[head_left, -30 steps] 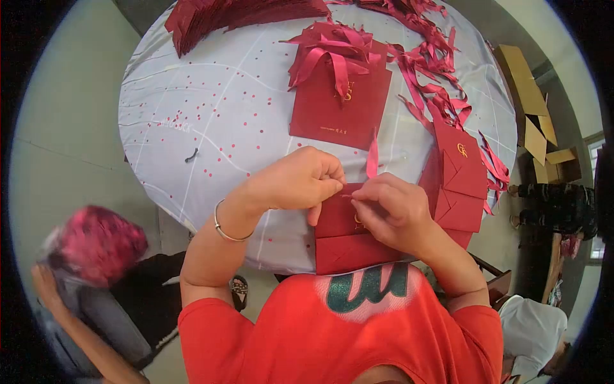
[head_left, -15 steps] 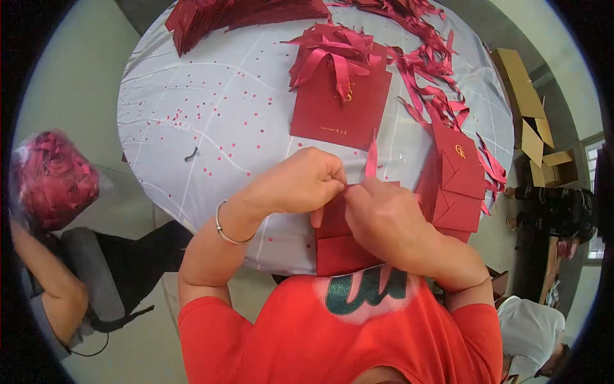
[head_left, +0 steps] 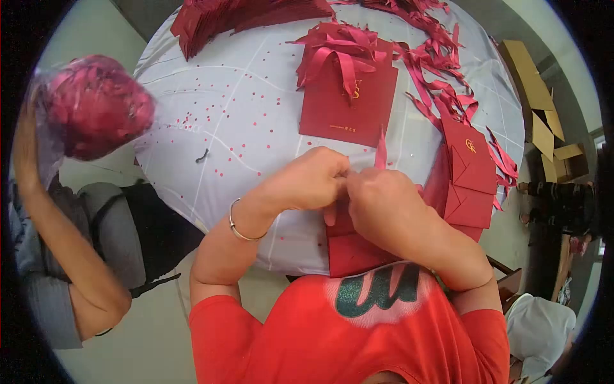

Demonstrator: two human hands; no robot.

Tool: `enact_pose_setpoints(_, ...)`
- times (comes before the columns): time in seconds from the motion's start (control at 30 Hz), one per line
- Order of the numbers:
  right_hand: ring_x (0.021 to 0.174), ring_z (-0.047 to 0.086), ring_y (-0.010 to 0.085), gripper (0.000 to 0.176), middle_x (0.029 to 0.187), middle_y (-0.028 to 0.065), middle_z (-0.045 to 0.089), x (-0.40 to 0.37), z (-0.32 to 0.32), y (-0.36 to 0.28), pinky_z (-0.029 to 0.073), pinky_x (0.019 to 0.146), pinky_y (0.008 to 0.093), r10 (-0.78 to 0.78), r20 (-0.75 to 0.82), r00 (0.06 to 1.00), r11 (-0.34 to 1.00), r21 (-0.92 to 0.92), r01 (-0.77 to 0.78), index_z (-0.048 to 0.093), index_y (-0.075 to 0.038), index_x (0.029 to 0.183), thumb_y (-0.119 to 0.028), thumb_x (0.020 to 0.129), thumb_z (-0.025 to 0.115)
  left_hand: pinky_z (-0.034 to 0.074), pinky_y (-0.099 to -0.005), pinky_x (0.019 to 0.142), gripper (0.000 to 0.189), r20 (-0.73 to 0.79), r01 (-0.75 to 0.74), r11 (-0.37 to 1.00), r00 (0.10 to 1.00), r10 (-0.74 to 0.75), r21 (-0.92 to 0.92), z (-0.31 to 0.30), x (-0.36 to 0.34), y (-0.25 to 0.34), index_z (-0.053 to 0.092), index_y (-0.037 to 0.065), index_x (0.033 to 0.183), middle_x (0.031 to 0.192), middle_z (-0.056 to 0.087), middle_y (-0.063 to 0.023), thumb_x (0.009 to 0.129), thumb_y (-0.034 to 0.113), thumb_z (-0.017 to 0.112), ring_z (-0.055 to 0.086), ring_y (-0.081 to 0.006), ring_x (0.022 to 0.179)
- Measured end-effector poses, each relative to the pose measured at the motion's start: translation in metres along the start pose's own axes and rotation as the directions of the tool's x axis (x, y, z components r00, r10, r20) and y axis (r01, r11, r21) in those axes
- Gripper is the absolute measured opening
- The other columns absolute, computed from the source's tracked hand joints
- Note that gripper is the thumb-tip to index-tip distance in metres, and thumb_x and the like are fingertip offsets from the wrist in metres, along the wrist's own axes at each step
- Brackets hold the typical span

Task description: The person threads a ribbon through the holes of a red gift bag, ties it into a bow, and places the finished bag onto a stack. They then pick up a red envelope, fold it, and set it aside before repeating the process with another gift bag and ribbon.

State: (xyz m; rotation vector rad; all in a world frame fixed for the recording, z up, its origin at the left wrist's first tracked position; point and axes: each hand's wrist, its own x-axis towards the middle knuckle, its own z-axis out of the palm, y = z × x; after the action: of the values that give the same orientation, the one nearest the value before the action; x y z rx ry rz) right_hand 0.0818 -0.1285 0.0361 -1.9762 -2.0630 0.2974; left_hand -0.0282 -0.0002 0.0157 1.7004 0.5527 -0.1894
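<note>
A dark red paper bag point(head_left: 358, 253) lies at the near edge of the table, against the red shirt. My left hand point(head_left: 320, 182) is closed at its upper left edge, one finger reaching down along the bag. Close beside it, my right hand point(head_left: 387, 201) is closed over the bag's top, its fingertips meeting those of the left. A pink ribbon point(head_left: 381, 150) sticks up from behind the right hand. The fingers hide where ribbon and bag meet. Just beyond lies a flat red bag point(head_left: 348, 115) with a heap of pink ribbons point(head_left: 345, 54) on it.
Folded red bags point(head_left: 470, 157) are stacked at right, near loose ribbons point(head_left: 441, 83). More bags point(head_left: 249, 16) stand at the far edge. Confetti dots the white tablecloth point(head_left: 256, 83). At left, a person's arm point(head_left: 70, 256) carries a plastic-wrapped red bundle point(head_left: 99, 105). Cardboard boxes point(head_left: 531, 83) sit at right.
The co-worker at left has lifted the wrapped bundle up and toward the table. My hands stay together at the bag, with fingers shifted slightly; the view has moved a little.
</note>
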Motion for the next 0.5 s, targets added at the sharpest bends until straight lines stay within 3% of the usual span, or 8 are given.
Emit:
enact_pose_setpoints(0.1, 0.068, 0.063, 0.0373, 0.009, 0.074, 0.0203, 0.063, 0.001, 0.003, -0.003, 0.052, 0.062, 0.0457, 0.019, -0.033, 0.999, 0.999, 0.044, -0.018, 0.063, -0.001, 0.078, -0.008, 0.076, 0.06, 0.045, -0.0296, 0.045, 0.013, 0.001, -0.086, 0.992, 0.996, 0.086, 0.094, 0.001, 0.002, -0.002, 0.059, -0.006, 0.082, 0.066, 0.062, -0.0115, 0.087, 0.004, 0.052, 0.067, -0.0206, 0.054)
enact_pose_setpoints(0.17, 0.069, 0.063, 0.0374, 0.008, 0.075, 0.0197, 0.063, 0.001, 0.003, 0.002, 0.052, 0.063, 0.0457, 0.026, -0.037, 0.999, 0.998, 0.062, -0.023, 0.063, -0.001, 0.079, -0.009, 0.077, 0.06, 0.044, -0.0294, 0.044, 0.012, 0.027, -0.03, 0.999, 0.999, 0.03, 0.019, -0.003, -0.002, 0.005, 0.059, -0.006, 0.084, 0.067, 0.062, -0.0111, 0.086, 0.002, 0.05, 0.068, -0.0202, 0.054)
enact_pose_setpoints(0.27, 0.075, 0.064, 0.0405, 0.01, 0.077, 0.0198, 0.065, 0.0, 0.003, 0.02, 0.051, 0.064, 0.0459, 0.114, -0.139, 0.984, 0.944, 0.324, -0.064, 0.061, 0.001, 0.076, -0.009, 0.076, 0.064, 0.043, -0.0284, 0.044, 0.012, 0.071, 0.02, 0.998, 0.997, -0.015, -0.067, -0.005, 0.0, 0.001, 0.057, -0.005, 0.088, 0.07, 0.062, -0.0102, 0.086, 0.001, 0.048, 0.068, -0.0198, 0.055)
enact_pose_setpoints(0.4, 0.074, 0.063, 0.0391, 0.012, 0.076, 0.0182, 0.064, -0.009, 0.005, 0.034, 0.051, 0.064, 0.0429, 0.003, -0.218, 0.976, 0.978, 0.205, 0.043, 0.062, -0.001, 0.08, -0.012, 0.077, 0.067, 0.043, -0.0271, 0.043, 0.01, 0.091, -0.041, 0.995, 0.995, 0.049, -0.093, 0.003, -0.001, -0.002, 0.056, -0.005, 0.09, 0.068, 0.061, -0.0084, 0.086, 0.001, 0.05, 0.067, -0.0185, 0.053)
enact_pose_setpoints(0.47, 0.072, 0.063, 0.0342, 0.017, 0.078, 0.0173, 0.065, -0.003, -0.009, 0.053, 0.05, 0.064, 0.0385, -0.203, -0.165, 0.965, 0.866, 0.43, 0.255, 0.064, -0.003, 0.086, -0.018, 0.079, 0.07, 0.042, -0.0271, 0.043, 0.009, 0.085, -0.086, 0.993, 0.992, 0.093, -0.082, 0.005, -0.004, 0.001, 0.056, -0.006, 0.091, 0.066, 0.061, -0.0078, 0.086, 0.0, 0.051, 0.065, -0.0171, 0.052)
enact_pose_setpoints(0.5, 0.07, 0.063, 0.0259, 0.024, 0.08, 0.0144, 0.066, -0.003, -0.021, 0.057, 0.049, 0.063, 0.0345, -0.101, 0.058, 0.993, 0.831, 0.554, 0.052, 0.065, -0.002, 0.09, -0.023, 0.081, 0.071, 0.042, -0.0271, 0.043, 0.009, 0.073, -0.132, 0.988, 0.988, 0.138, -0.079, 0.008, -0.006, 0.003, 0.056, -0.006, 0.091, 0.065, 0.06, -0.0072, 0.085, 0.0, 0.052, 0.064, -0.0157, 0.05)
